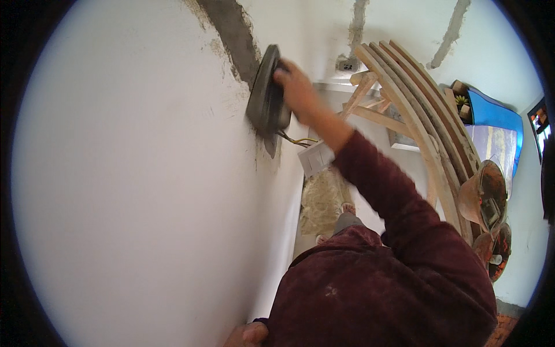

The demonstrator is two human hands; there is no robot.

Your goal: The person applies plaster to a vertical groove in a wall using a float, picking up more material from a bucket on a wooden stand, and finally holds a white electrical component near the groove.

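Gripping the dark float (263,95) from its back side, the right hand (298,91) is closed on it and much nearer than the left hand (248,334), whose grip I cannot tell at the lower edge. The float lies to the left of the right hand, facing the white wall (127,173). Its long axis stands nearly upright in the view, slightly angled to the grey mortar strip (230,34), which runs upward from it.

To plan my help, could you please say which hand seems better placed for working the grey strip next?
The right hand, probably: it holds the float at the grey strip, while the left hand is well away from both.
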